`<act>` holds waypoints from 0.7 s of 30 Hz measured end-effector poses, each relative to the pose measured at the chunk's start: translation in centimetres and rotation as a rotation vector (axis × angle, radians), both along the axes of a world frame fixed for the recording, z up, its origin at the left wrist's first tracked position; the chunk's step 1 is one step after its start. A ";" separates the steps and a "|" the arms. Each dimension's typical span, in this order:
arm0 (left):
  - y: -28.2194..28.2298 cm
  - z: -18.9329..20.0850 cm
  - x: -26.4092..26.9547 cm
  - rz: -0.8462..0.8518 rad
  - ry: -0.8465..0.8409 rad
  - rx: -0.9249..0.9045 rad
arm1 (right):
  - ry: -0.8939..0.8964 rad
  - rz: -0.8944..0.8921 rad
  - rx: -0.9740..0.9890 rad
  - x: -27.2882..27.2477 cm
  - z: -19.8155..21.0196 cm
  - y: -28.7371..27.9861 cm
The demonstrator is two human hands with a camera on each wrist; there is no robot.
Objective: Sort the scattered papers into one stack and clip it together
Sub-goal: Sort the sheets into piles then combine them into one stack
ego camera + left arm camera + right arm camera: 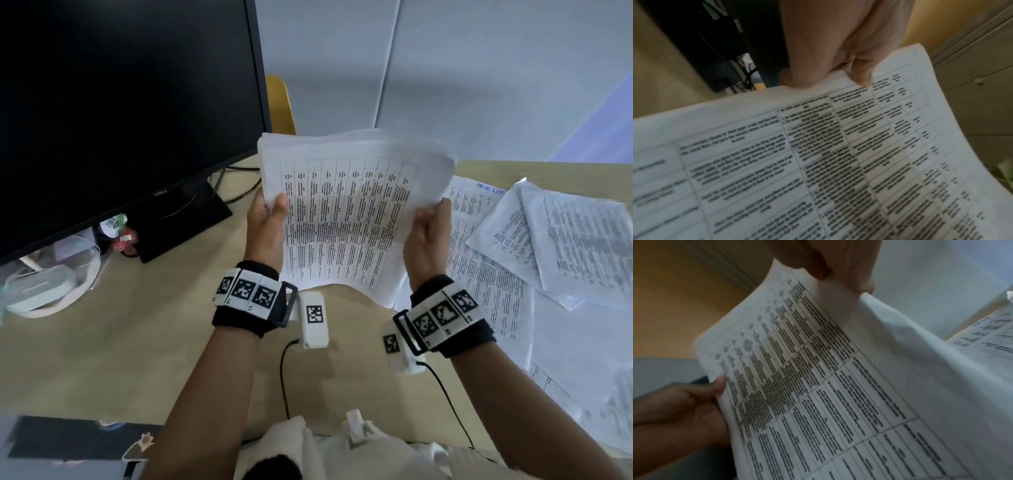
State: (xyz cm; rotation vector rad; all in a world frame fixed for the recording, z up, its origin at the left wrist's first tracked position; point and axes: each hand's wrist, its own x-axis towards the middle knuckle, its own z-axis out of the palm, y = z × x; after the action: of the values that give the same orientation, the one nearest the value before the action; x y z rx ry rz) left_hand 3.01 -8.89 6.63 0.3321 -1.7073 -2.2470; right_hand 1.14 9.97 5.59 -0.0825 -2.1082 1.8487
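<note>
A thick stack of printed papers (346, 212) with a table on its top sheet is held up above the wooden desk (164, 342), its lower edge near the desk. My left hand (267, 222) grips the stack's left edge, thumb on the top sheet. My right hand (428, 236) grips the right edge. The left wrist view shows my left thumb (861, 74) pressed on the stack (818, 162). The right wrist view shows my right fingers (838, 264) pinching the stack (818, 386), with my left hand (684, 405) at the far side. No clip is visible.
Loose printed sheets (561, 246) lie scattered over the desk's right side. A black monitor (120, 102) on its stand fills the left rear, with cables, a white bag (44, 284) and small items beneath it. A grey partition wall (445, 68) stands behind.
</note>
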 end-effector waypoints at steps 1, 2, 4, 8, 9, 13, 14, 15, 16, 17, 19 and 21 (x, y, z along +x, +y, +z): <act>0.0 0.4 -0.1 -0.008 0.035 0.025 | 0.028 -0.020 -0.009 -0.1 0.4 0.0; -0.2 0.8 -0.2 -0.020 0.084 0.044 | 0.067 -0.047 -0.012 -0.2 1.2 0.0; -0.6 1.9 -0.2 -0.055 0.188 0.079 | 0.160 -0.060 -0.042 -0.4 2.6 0.3; -1.2 3.0 0.5 -0.136 0.223 0.096 | 0.175 0.043 -0.207 0.3 3.1 0.6; -1.1 2.7 0.7 -0.159 0.190 0.086 | 0.132 0.060 -0.214 0.6 2.4 0.5; -0.7 1.4 0.8 -0.169 0.088 0.070 | -0.005 0.026 -0.120 0.6 -0.3 -0.1; -0.7 1.5 0.8 -0.152 0.091 0.068 | 0.004 0.010 -0.115 0.4 -0.3 -0.2; -0.7 1.7 0.8 -0.140 0.098 0.066 | 0.028 -0.001 -0.118 0.4 0.1 -0.3; -0.7 2.1 0.8 -0.132 0.109 0.066 | 0.065 -0.015 -0.127 0.2 0.6 -0.3; -0.8 2.5 0.7 -0.128 0.127 0.067 | 0.109 -0.029 -0.134 0.1 1.1 -0.3; -0.9 2.9 0.7 -0.134 0.159 0.076 | 0.175 -0.046 -0.138 0.0 1.7 -0.3; -1.0 2.2 0.6 -0.147 0.139 0.072 | 0.165 -0.055 -0.132 -0.1 1.0 -0.3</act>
State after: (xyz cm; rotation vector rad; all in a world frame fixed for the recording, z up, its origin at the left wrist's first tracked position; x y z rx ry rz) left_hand 3.60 -9.90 8.78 0.0654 -1.6315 -2.3780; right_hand 0.99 9.71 6.63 -0.0174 -1.8555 1.8918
